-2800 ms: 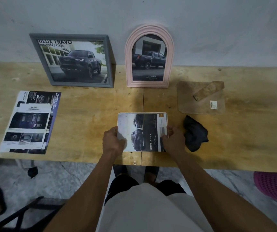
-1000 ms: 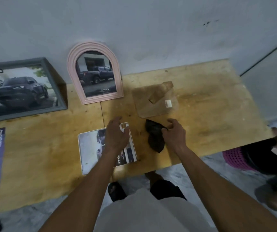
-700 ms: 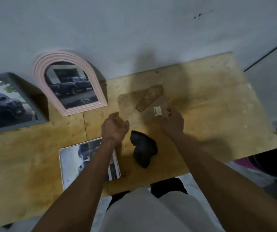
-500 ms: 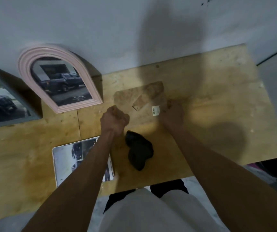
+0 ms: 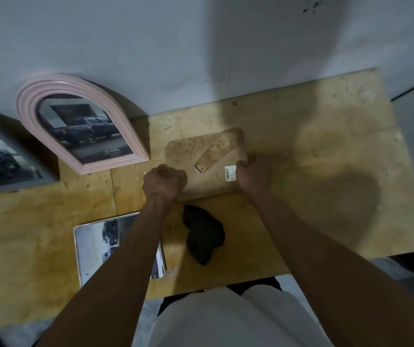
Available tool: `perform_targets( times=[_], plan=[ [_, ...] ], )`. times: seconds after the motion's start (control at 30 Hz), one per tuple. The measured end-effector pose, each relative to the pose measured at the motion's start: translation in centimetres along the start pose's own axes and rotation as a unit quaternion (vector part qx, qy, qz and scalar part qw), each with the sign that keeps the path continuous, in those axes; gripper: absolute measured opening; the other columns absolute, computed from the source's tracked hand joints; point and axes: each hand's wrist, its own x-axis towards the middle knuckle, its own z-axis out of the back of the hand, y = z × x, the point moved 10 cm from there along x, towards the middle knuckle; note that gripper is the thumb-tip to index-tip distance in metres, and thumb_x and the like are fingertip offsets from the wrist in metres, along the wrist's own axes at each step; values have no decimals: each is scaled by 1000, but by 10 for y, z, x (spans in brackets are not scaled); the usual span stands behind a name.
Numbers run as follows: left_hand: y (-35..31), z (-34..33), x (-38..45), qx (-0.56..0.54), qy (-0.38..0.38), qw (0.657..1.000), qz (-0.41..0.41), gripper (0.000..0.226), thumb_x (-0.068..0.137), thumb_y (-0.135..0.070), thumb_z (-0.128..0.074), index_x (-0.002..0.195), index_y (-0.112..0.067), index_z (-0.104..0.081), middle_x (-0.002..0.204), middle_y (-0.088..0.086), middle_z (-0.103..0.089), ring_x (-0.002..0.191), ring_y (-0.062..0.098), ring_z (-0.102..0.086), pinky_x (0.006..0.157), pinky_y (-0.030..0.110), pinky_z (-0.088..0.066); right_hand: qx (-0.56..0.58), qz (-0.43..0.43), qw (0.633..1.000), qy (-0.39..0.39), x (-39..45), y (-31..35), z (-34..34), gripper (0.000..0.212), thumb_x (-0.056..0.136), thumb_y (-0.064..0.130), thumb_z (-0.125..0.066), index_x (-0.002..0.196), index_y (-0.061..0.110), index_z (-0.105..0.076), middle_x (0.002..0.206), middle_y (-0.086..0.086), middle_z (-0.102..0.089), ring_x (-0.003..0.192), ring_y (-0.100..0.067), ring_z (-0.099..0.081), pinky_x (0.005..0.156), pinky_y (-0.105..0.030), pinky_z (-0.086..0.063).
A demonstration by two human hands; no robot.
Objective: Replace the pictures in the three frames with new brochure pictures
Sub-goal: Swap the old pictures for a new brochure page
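Step in hand: the flat brown fibreboard frame backing with its fold-out stand [image 5: 206, 161] is being taken up from the plywood tabletop [image 5: 326, 171], judged for closing the third frame.
Left hand [image 5: 164, 182]: fingers are being curled at the backing's near-left corner; whether the board is actually being pinched cannot be told.
Right hand [image 5: 253, 174]: fingers [image 5: 241, 165] are being curled over the backing's right edge, beside the white barcode sticker [image 5: 229, 173].
Doing it well: both edges should be lifted evenly, stand side up.
White rounded frame with car picture [image 5: 100, 246]: lying face-up near-left, under the left forearm.
Crumpled black cloth [image 5: 203, 237]: lying just below the backing.
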Motion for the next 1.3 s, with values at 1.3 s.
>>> perform_targets(
  times=[1.3],
  plan=[
    [281, 167, -42, -148, 8, 988, -29, 23, 86, -16, -69, 108, -19, -64, 85, -2, -68, 81, 20, -66, 72, 34, -56, 79, -42, 995, 32, -264, -45, -152, 68, 59, 61, -84, 101, 13, -62, 94, -4, -65, 81, -23, -63, 57, -34, -51]
  ],
)
